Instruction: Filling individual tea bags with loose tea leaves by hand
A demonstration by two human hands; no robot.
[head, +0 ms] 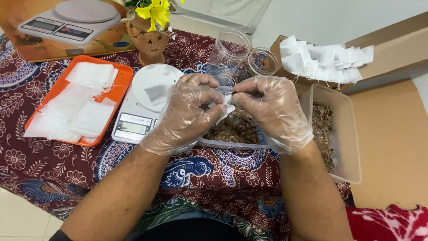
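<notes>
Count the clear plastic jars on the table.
2. One tall jar stands upright behind the gloved left hand; a second jar lies tipped just right of it, mouth toward the camera. The hands may hide others.

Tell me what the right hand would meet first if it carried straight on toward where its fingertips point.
The right hand points left, pinching the small white bag. Straight on, it would meet the left hand fingertips holding that bag, almost touching already; depth is hard to judge.
</notes>
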